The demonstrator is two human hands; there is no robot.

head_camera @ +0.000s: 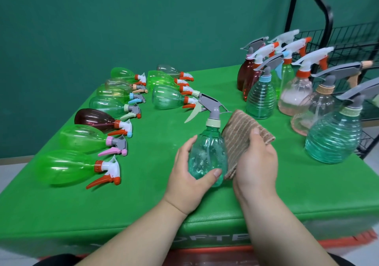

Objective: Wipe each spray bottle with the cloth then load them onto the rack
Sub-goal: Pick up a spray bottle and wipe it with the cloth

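We held a teal spray bottle (207, 154) upright just above the green table (155, 200), near its front edge and roughly in the middle. Our left hand (190, 175) wrapped the bottle's lower body from the left, thumb across the front and fingers curled behind, a firm closed grasp. The bottle's grey trigger head (211, 105) pointed left and away from us, with a pale green collar beneath it. Our right hand (256, 163) pinched a brown striped cloth (240, 134), thumb on top, and pressed it flat against the bottle's right side; the cloth rose past the bottle's shoulder and hung down to about its base. To the left, a group of bottles lay on their sides on the table, mostly bright green, one dark brown bottle (94, 119) among them, their nozzles pointing right. To the right, another group stood upright, among them a ribbed teal bottle (334, 140) nearest the table's right edge and two dark red ones at the back. Beyond that standing group stood the black wire rack (348, 39), just off the table's far right corner.
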